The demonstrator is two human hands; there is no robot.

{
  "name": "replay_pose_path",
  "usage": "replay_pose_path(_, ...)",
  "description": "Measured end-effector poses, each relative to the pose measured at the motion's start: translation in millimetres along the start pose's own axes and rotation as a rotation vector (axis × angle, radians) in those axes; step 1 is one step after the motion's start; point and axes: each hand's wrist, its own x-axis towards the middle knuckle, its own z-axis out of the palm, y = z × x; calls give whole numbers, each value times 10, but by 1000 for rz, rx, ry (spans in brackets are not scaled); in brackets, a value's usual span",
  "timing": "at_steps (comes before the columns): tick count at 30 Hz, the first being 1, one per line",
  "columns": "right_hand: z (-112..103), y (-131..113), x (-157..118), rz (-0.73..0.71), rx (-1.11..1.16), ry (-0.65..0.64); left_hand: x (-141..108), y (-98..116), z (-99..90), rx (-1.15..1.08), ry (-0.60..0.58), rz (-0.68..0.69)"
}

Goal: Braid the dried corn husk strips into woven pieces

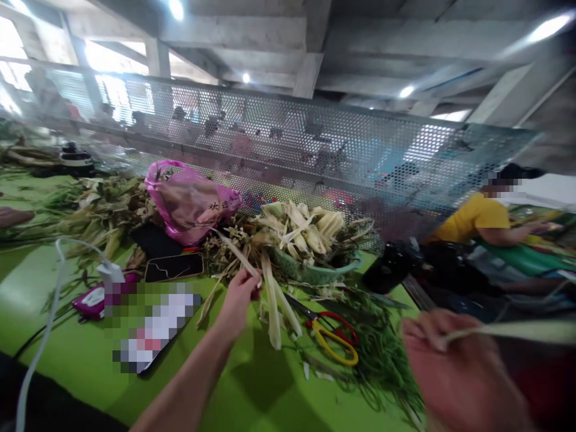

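Note:
My left hand (240, 297) is closed in a pinch on a narrow dry husk strip (238, 251), which points up and left over the table. At the right, my right hand (454, 360) is blurred; its fingers pinch a pale husk strip (522, 330) stretching to the right edge. Between the hands lie loose husk pieces (272, 306) and scissors (335, 342) with one red and one yellow handle loop. A green basket (310, 274) heaped with pale husks (310, 231) stands just beyond them.
On the green table (180, 396) are a pink plastic bag (193, 201), a dark phone (174, 267), a blurred-out device (155, 333), a purple box with a white charger (111, 273), and green plant strands (378, 342). A perforated metal screen (288, 144) stands behind. Someone in yellow (477, 219) sits right.

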Motion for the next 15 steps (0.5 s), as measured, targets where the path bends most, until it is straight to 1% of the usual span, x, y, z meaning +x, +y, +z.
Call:
replay_pose_path(1, 116, 60, -67, 86, 65, -51, -52, -26, 54, 50, -82, -7)
replay_pose_path(2, 234, 131, -145, 149, 87, -75, -103, -53, 107, 111, -134, -30)
replay_pose_path(4, 448, 282, -316, 290, 13, -202, -193, -104, 202, 170, -259, -21)
replay_pose_path(6, 607, 411, -463, 379, -96, -315, -256, -147, 273, 193, -335, -25)
replay_pose_path(8, 700, 496, -554, 404, -170, -373, -293, -175, 317, 200, -385, -38)
replay_pose_path(10, 736, 546, -585, 375, -225, -403, -316, -181, 338, 204, -421, -55)
replay_pose_path(15, 718, 624, -556, 303, -334, -383, -362, -123, 332, 208, -451, -77)
